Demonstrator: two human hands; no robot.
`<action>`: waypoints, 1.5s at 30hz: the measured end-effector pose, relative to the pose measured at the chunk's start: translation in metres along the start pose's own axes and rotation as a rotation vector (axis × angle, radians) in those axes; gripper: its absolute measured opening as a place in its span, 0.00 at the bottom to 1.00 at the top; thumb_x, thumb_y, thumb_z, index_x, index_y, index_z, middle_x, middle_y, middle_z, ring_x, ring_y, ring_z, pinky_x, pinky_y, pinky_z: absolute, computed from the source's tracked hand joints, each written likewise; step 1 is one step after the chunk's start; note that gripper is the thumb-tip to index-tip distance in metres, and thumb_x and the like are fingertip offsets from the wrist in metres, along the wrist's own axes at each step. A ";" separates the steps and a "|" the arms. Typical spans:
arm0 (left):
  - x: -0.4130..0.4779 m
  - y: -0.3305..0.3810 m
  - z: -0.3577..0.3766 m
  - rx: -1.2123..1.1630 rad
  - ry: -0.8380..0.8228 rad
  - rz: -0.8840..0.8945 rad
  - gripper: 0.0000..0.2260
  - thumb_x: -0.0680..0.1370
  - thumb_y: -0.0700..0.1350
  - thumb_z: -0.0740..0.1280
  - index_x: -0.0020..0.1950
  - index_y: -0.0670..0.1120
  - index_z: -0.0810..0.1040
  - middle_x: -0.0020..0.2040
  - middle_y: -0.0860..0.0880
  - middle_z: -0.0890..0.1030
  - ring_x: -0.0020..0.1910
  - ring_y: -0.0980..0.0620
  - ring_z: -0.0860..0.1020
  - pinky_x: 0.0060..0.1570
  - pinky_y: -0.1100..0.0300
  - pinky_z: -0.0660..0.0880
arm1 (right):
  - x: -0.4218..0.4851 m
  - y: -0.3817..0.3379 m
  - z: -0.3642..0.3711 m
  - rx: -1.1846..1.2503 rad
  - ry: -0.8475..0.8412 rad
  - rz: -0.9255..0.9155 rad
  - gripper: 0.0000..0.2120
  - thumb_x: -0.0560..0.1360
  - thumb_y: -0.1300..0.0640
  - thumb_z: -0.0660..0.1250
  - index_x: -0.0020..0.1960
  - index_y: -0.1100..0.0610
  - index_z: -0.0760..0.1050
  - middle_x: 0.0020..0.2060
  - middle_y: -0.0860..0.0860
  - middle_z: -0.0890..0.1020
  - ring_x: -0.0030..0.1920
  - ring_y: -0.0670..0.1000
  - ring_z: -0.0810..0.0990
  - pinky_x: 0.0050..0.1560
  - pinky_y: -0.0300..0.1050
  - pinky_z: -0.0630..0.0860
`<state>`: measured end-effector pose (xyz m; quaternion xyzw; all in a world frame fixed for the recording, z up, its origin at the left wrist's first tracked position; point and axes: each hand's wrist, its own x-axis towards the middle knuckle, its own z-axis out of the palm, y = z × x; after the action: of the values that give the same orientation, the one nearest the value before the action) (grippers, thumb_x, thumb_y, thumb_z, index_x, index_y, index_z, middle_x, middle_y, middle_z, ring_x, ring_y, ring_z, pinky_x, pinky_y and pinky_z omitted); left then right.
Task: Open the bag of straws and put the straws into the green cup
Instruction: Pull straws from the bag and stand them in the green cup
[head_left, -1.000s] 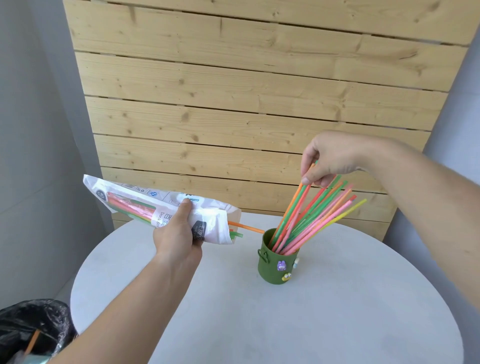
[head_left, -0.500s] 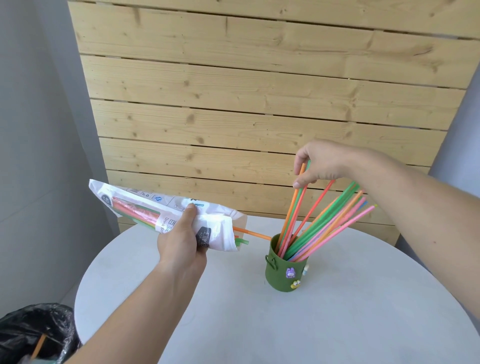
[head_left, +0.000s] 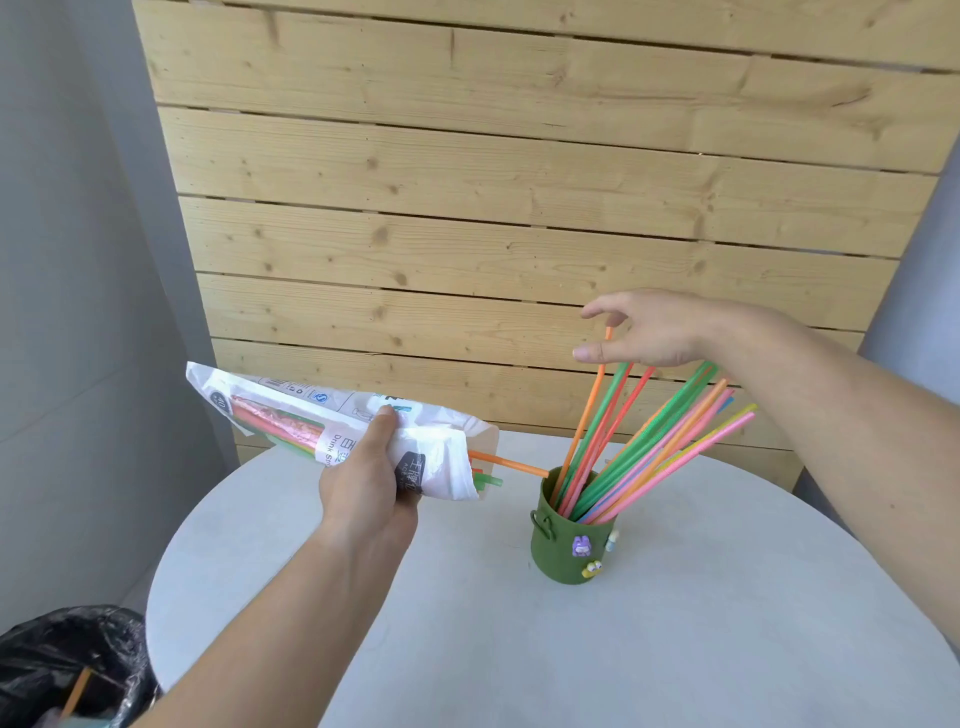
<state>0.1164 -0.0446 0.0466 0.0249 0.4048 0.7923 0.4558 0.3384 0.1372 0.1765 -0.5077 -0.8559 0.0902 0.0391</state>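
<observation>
A green cup (head_left: 569, 545) with small stickers stands on the round white table (head_left: 675, 649), holding several coloured straws (head_left: 660, 452) that fan up to the right. My left hand (head_left: 371, 486) is shut on the white straw bag (head_left: 311, 415), held level left of the cup; an orange straw (head_left: 511, 464) and green straw tips stick out of its open end toward the cup. My right hand (head_left: 654, 332) hovers above the cup with fingers spread, the top of an upright orange straw (head_left: 589, 405) between thumb and forefinger, not pinched.
A wooden plank wall (head_left: 519, 182) rises right behind the table. A bin lined with a black bag (head_left: 67, 665) sits on the floor at the lower left, below the table's edge. Grey walls flank both sides.
My right hand has opened and let go of the straws it was lowering; they now lean in the cup. The left hand still holds the bag.
</observation>
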 end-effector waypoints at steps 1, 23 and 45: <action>0.000 0.001 0.000 -0.003 -0.004 -0.001 0.15 0.79 0.40 0.76 0.64 0.41 0.78 0.56 0.45 0.86 0.47 0.48 0.87 0.49 0.51 0.85 | -0.003 0.000 -0.002 0.021 0.031 0.006 0.37 0.67 0.27 0.66 0.71 0.42 0.70 0.69 0.51 0.76 0.65 0.53 0.75 0.58 0.45 0.67; -0.029 0.025 0.022 0.202 -0.201 0.403 0.18 0.80 0.42 0.74 0.68 0.38 0.76 0.52 0.45 0.84 0.51 0.46 0.85 0.53 0.49 0.83 | -0.120 -0.120 0.129 1.617 -0.079 0.549 0.25 0.81 0.38 0.56 0.44 0.60 0.75 0.24 0.55 0.77 0.19 0.51 0.67 0.20 0.35 0.59; -0.027 0.011 0.020 0.187 -0.178 0.349 0.09 0.80 0.40 0.74 0.60 0.45 0.81 0.48 0.49 0.86 0.47 0.50 0.86 0.48 0.56 0.82 | -0.115 -0.115 0.144 1.714 -0.082 0.618 0.25 0.79 0.37 0.57 0.40 0.57 0.76 0.23 0.52 0.74 0.19 0.48 0.64 0.19 0.33 0.56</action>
<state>0.1327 -0.0552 0.0762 0.2069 0.4243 0.8128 0.3413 0.2713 -0.0337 0.0606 -0.5078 -0.3222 0.7197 0.3469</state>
